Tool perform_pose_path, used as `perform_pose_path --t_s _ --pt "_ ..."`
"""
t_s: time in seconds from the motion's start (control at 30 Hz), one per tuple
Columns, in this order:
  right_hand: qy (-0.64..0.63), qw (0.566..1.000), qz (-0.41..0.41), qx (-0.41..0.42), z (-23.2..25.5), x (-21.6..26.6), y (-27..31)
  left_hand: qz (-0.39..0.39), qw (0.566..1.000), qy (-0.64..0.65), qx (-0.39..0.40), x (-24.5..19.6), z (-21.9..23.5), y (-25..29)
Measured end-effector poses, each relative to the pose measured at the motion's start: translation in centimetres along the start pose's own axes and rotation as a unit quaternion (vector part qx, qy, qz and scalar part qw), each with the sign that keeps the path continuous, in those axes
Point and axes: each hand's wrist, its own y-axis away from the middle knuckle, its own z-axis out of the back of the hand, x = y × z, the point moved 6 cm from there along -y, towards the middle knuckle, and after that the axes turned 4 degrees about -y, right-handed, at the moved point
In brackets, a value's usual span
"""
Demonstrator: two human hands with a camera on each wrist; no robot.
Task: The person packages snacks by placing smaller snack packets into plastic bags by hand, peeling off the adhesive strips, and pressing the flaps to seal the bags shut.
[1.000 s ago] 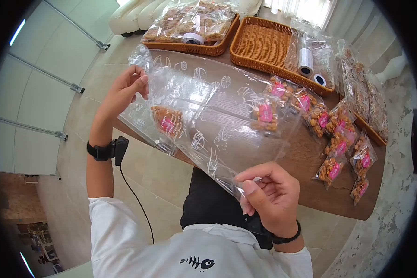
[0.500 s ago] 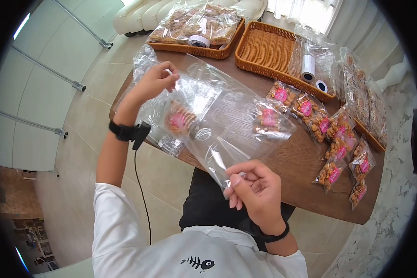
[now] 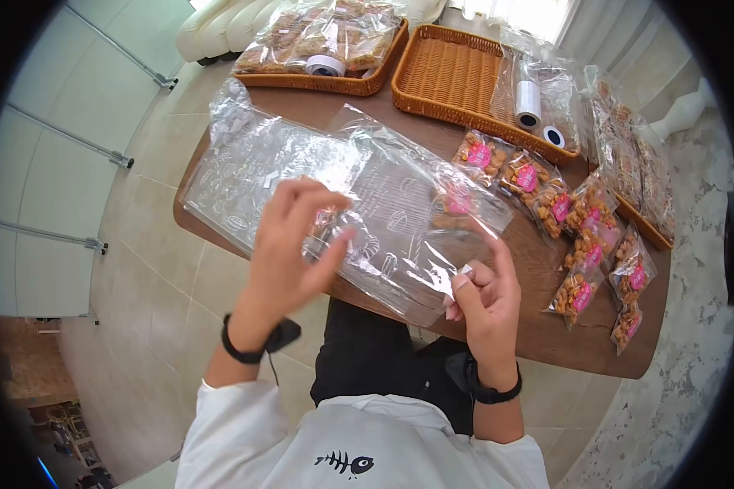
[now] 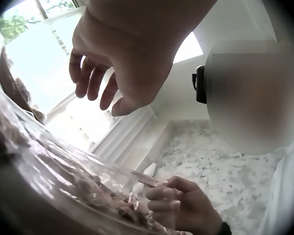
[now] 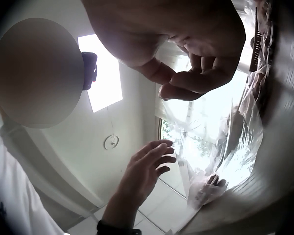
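Note:
A large clear plastic bag (image 3: pixel 400 220) with white printed drawings spreads across the wooden table (image 3: pixel 538 318). My right hand (image 3: pixel 491 301) pinches its near right edge between thumb and fingers. Over the bag's left part hovers my left hand (image 3: pixel 285 244), fingers loosely bent and holding nothing; in the left wrist view those fingers (image 4: pixel 95 83) hang free. Through the film shows a nut snack packet (image 3: pixel 457 201) with a pink label. Another packet (image 3: pixel 324 218) lies mostly hidden behind the left hand. More clear film (image 3: pixel 245 179) with prints lies flat at the left.
Several nut snack packets (image 3: pixel 589 213) with pink labels lie along the table's right side. At the back are a wicker basket of bagged snacks (image 3: pixel 310 81) with a tape roll, and another wicker basket (image 3: pixel 448 73) with white rolls (image 3: pixel 528 104). Larger bagged snacks (image 3: pixel 632 147) stand at the far right.
My left hand has come down and toward me from the upper left, over the bag. The right hand has moved slightly right and up, still pinching the film, which now lies lower and flatter.

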Motion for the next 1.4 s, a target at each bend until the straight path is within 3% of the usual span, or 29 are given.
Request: perform_pose_path --t_s 0.1,0.17,0.2,0.37,0.43,0.47,0.53,0.63,0.77,0.83,0.9,1.03,1.2,1.33,1.4 --pt "0.058 0.998 0.020 0.024 0.2 0.4 0.1 0.008 0.994 0.099 0.039 -6.4 -3.2 2.9" --pt "0.098 0.994 0.040 0.034 1.0 0.7 0.2 -0.009 0.998 0.057 0.020 -8.9 -5.9 3.4" --pt "0.129 0.989 0.051 0.041 1.1 1.2 0.4 -0.028 1.000 0.007 0.004 -9.6 -6.9 3.7" --pt "0.263 0.960 0.093 0.036 3.2 3.5 1.4 -0.003 0.999 0.018 -0.041 -10.2 -9.5 3.7" --pt "0.477 0.870 0.113 0.057 3.8 4.6 1.4 -0.025 0.998 -0.056 -0.028 -9.7 -10.2 3.9" --pt "0.479 0.868 0.115 0.055 4.4 4.7 1.1 -0.022 0.999 -0.029 -0.034 -9.2 -9.6 4.1" --pt "0.663 0.729 0.166 0.039 5.0 4.3 0.7 -0.022 0.999 -0.029 -0.030 -7.9 -8.7 4.9" --pt "0.667 0.728 0.154 -0.001 3.6 2.3 -0.7 -0.005 1.000 -0.008 -0.030 -7.8 -7.7 5.1" --pt "0.689 0.703 0.176 0.011 0.7 -0.2 -1.4 -0.019 0.999 -0.007 -0.048 -8.5 -7.1 4.9" --pt "0.675 0.717 0.176 -0.002 0.2 -0.4 -2.2 -0.014 0.998 0.019 -0.056 -8.4 -6.5 4.9" --pt "0.660 0.730 0.163 -0.065 0.5 -0.5 -2.9 -0.009 0.997 0.021 -0.076 -8.4 -6.2 5.2" --pt "0.648 0.746 0.144 -0.059 -0.4 -0.9 -4.7 -0.028 0.993 0.030 -0.111 -9.0 -6.3 5.8" --pt "0.697 0.696 0.137 -0.100 -0.9 -0.8 -6.7 -0.026 0.993 0.028 -0.114 -8.8 -7.1 6.0" --pt "0.682 0.712 0.141 -0.086 -0.5 -0.9 -7.2 -0.013 0.995 0.040 -0.096 -8.8 -7.9 5.9" --pt "0.700 0.693 0.164 -0.056 -0.3 -0.8 -6.8 -0.011 0.994 0.043 -0.096 -8.7 -8.0 5.9"
